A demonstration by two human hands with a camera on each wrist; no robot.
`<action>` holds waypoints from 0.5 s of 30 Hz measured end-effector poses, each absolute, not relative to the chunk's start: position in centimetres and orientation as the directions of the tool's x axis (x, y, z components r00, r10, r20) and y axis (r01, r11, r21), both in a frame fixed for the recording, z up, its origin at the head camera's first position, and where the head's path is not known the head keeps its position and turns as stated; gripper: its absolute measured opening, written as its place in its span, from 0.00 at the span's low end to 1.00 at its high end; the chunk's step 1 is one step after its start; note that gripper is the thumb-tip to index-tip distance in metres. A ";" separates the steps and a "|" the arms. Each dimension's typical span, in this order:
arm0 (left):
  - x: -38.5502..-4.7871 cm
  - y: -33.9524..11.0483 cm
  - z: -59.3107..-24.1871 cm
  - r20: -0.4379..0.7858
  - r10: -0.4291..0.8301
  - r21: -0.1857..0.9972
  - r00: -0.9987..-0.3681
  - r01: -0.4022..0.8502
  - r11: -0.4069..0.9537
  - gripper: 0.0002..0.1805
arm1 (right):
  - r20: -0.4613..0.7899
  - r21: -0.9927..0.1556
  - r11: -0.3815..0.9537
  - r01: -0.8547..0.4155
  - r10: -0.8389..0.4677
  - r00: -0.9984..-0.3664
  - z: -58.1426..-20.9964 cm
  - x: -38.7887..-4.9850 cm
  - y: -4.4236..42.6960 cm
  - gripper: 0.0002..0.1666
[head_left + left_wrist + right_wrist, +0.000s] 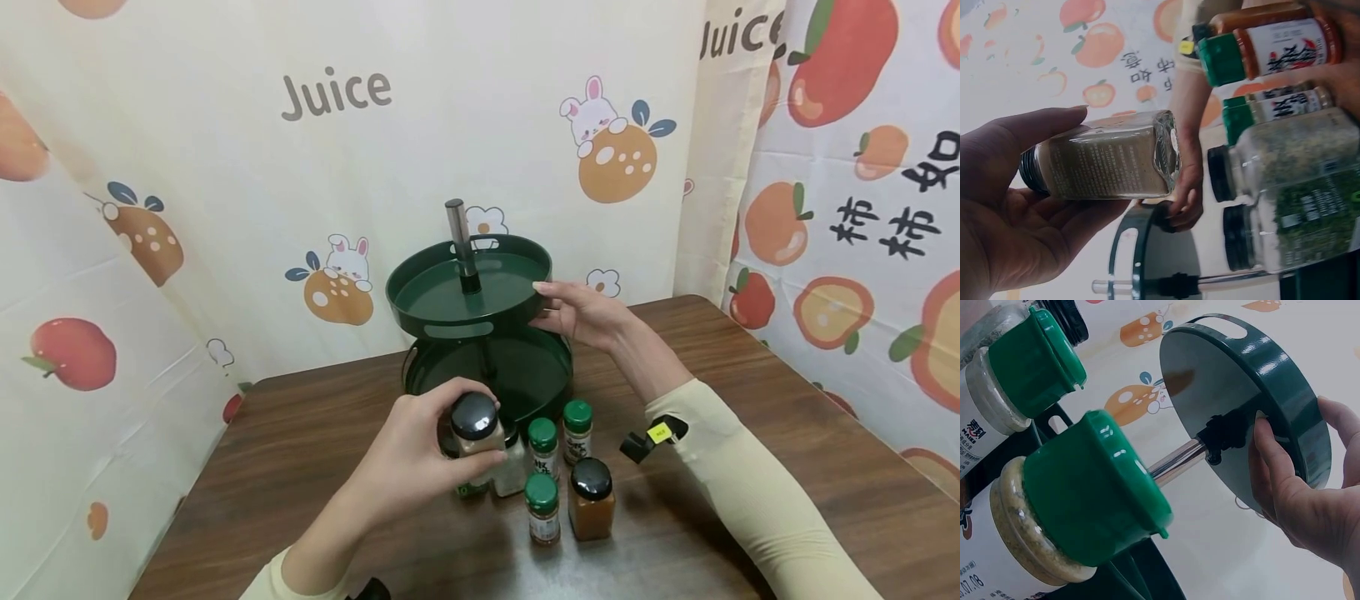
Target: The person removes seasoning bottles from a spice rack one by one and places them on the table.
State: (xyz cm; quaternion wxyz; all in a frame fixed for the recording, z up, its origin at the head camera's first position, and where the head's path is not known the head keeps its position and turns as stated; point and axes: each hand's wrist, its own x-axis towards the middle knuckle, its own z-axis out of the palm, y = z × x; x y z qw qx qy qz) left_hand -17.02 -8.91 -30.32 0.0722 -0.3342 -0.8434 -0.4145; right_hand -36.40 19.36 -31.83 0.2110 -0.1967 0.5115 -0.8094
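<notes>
My left hand [420, 446] grips a square glass spice jar [477, 423] with a black lid, held above the table. In the left wrist view, brownish powder fills this jar [1110, 159], and its lid points toward the palm. At the right edge of the upper tier [480, 292] of a dark green two-tier rack, my right hand [585, 312] pinches the rim. From the right wrist view, the thumb is on the outer wall and the fingers [1269, 447] reach the tier's underside. The lower tier [517, 375] sits below on the same metal pole [461, 242].
In front of the rack stand several spice jars: green-capped ones [542, 508], a black-lidded one with orange-brown powder [591, 504], and a clear one [510, 468] partly behind my left hand. Patterned cloth [480, 108] hangs behind the wooden table [315, 442].
</notes>
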 end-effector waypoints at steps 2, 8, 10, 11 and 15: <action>-16.9 -8.9 -30.7 0.384 0.512 0.663 -0.769 0.615 0.426 0.26 | 0.103 -0.909 -0.391 0.143 -0.543 -0.833 -31.8 -36.4 19.3 0.34; -16.4 -9.0 -31.9 0.347 0.513 0.688 -0.785 0.585 0.429 0.26 | 0.110 -0.906 -0.396 0.149 -0.560 -0.821 -31.8 -36.5 19.0 0.38; -16.3 -9.0 -32.2 0.337 0.518 0.696 -0.786 0.579 0.425 0.26 | 0.111 -0.906 -0.397 0.148 -0.559 -0.822 -31.8 -36.5 19.1 0.37; -16.3 -9.0 -32.4 0.332 0.522 0.699 -0.786 0.576 0.424 0.26 | 0.111 -0.906 -0.397 0.146 -0.557 -0.823 -31.9 -36.5 19.1 0.36; -16.5 -9.1 -33.2 0.301 0.548 0.717 -0.781 0.564 0.410 0.26 | 0.117 -0.904 -0.404 0.142 -0.552 -0.825 -32.0 -36.5 19.3 0.32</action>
